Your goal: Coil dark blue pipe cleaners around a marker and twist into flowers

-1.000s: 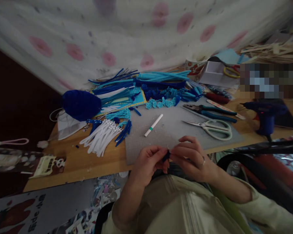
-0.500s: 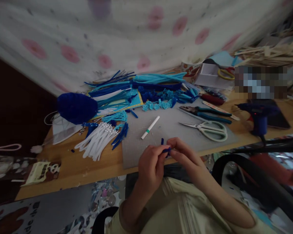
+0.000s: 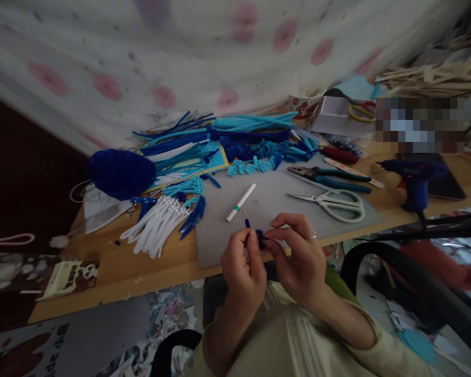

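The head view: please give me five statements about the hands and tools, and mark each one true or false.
1. The left hand pinches a small dark-blue piece. True.
2. The right hand grips the scissors. False: its fingers are at the dark-blue piece; the scissors lie on the gray mat.
3. The band on the white pen is red. False: it is green.
4. The scissors lie nearer to the person than the pliers. True.
5. The glue gun stands left of the scissors. False: right of them.
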`<act>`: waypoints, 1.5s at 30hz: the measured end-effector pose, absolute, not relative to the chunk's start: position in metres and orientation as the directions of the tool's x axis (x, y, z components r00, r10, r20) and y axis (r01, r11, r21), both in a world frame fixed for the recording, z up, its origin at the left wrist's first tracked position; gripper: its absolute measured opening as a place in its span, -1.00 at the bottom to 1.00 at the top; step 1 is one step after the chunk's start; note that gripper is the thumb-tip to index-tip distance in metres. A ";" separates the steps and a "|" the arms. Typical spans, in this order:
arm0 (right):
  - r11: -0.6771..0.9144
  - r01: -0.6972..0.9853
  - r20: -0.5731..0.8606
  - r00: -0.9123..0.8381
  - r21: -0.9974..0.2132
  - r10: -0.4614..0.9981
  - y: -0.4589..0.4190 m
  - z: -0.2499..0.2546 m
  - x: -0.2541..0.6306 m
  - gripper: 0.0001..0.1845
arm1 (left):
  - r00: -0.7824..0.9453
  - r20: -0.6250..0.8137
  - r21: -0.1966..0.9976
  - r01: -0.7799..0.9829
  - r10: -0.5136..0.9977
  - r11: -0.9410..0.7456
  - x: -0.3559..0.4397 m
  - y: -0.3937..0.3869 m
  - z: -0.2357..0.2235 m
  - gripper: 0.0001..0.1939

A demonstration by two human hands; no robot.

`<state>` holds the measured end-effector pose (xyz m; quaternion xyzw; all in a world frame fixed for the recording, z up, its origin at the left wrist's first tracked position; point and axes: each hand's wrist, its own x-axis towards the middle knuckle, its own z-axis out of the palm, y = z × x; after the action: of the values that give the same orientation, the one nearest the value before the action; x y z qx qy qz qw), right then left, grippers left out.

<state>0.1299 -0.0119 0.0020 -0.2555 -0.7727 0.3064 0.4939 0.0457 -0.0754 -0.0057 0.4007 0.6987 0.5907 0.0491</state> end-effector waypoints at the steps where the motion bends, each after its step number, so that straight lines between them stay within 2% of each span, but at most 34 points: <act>1: 0.698 0.114 0.623 -0.366 -0.707 0.691 -0.012 0.002 0.131 -0.78 | -0.725 0.325 0.925 0.378 0.607 -0.045 0.048 -0.075 -0.003 -0.79; 4: 0.737 0.162 0.664 -0.340 -0.656 0.666 -0.010 0.002 0.135 -0.79 | -0.740 0.054 0.988 -0.057 0.671 -0.142 0.051 -0.072 0.005 -0.73; 6: 0.781 0.184 0.709 -0.333 -0.597 0.621 -0.007 0.000 0.138 -0.79 | -0.636 -0.083 0.934 -0.319 0.767 -0.163 0.048 -0.069 0.007 -0.70; 8: 0.827 0.194 0.761 -0.325 -0.527 0.561 -0.004 -0.002 0.139 -0.79 | -0.540 -0.150 0.874 -0.464 0.828 -0.145 0.045 -0.067 0.006 -0.68; 11: 0.834 0.191 0.770 -0.321 -0.517 0.551 -0.003 -0.004 0.141 -0.79 | -0.523 -0.185 0.875 -0.474 0.832 -0.104 0.041 -0.064 0.005 -0.68; 14: 0.730 0.136 0.625 -0.429 -0.669 0.653 0.001 -0.001 0.147 -0.87 | -0.555 -0.169 0.923 -0.380 0.815 -0.067 0.038 -0.067 0.006 -0.67; 16: 0.680 0.110 0.546 -0.511 -0.725 0.664 0.008 0.003 0.153 -0.85 | -0.554 -0.172 0.940 -0.339 0.815 -0.032 0.037 -0.070 0.007 -0.64; 18: 0.739 0.102 0.576 -0.560 -0.665 0.596 0.016 0.007 0.160 -0.85 | -0.523 -0.187 0.942 -0.336 0.831 0.001 0.035 -0.074 0.008 -0.63; 21: 0.886 0.054 0.651 -0.658 -0.460 0.378 0.028 0.011 0.167 -0.79 | -0.434 -0.203 0.923 -0.385 0.878 0.023 0.033 -0.077 0.009 -0.63; 23: 0.930 0.007 0.662 -0.701 -0.368 0.267 0.032 0.014 0.169 -0.78 | -0.392 -0.203 0.909 -0.416 0.897 0.024 0.032 -0.077 0.009 -0.65; 28: 0.964 -0.009 0.686 -0.704 -0.267 0.183 0.033 0.022 0.168 -0.74 | -0.337 -0.200 0.896 -0.442 0.920 0.034 0.029 -0.076 0.017 -0.65; 34: 0.995 0.006 0.676 -0.733 -0.096 0.070 0.039 0.029 0.166 -0.83 | -0.229 -0.229 0.854 -0.514 0.946 0.082 0.027 -0.075 0.022 -0.65; 40: 0.995 -0.068 0.711 -0.703 -0.071 0.002 0.045 0.028 0.162 -0.87 | -0.158 -0.384 0.617 -0.777 0.910 0.126 0.033 -0.074 0.019 -0.61; 45: 0.990 -0.138 0.713 -0.697 -0.034 -0.073 0.048 0.024 0.166 -0.86 | -0.173 -0.302 0.603 -0.796 0.937 0.048 0.034 -0.074 0.007 -0.61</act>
<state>0.1656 0.0480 0.0244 0.0574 -0.9202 0.0424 0.3848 0.0340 -0.0736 0.0073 0.1016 0.3473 0.6825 0.6350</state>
